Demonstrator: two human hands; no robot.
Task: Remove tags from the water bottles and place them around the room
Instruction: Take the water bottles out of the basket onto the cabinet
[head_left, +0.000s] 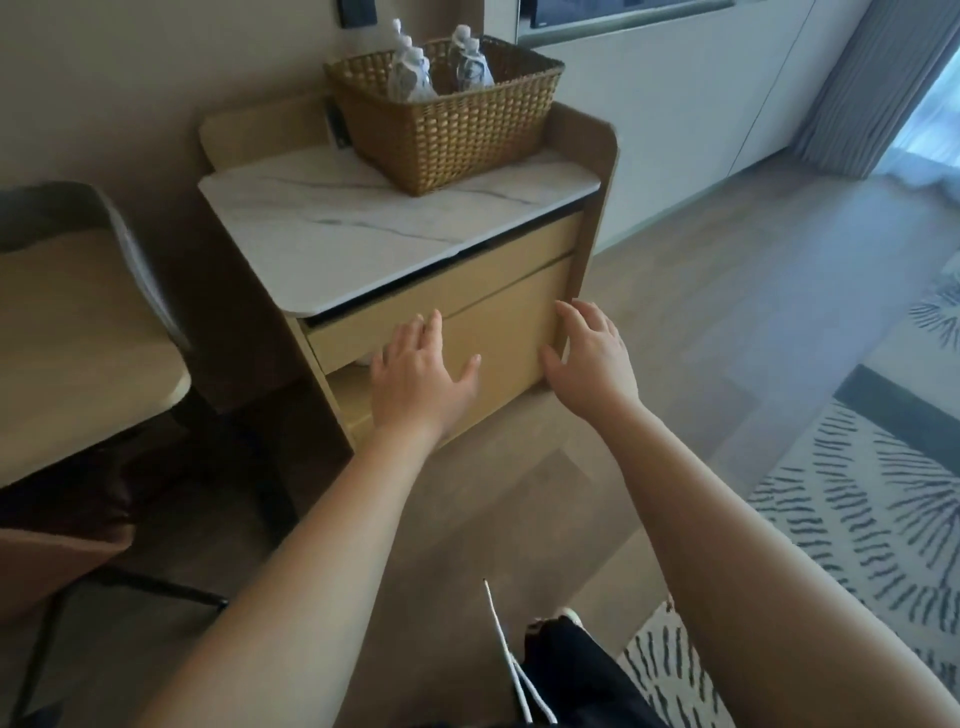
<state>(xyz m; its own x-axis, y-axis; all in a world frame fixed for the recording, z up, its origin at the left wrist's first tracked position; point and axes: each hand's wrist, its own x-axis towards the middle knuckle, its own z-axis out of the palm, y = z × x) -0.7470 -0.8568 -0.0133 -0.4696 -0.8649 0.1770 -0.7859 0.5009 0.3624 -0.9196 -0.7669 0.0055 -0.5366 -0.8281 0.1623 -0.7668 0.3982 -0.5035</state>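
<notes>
Several water bottles with tags hung on their necks stand in a woven brown basket at the back of a marble-topped wooden cabinet. My left hand is stretched out in front of the cabinet's drawer fronts, fingers apart, holding nothing. My right hand hovers by the cabinet's right front corner, also empty with its fingers spread. Both hands are well below and in front of the basket.
A wooden desk top and a dark chair stand to the left of the cabinet. Wood floor runs to the right, with a patterned rug at lower right and grey curtains at far right.
</notes>
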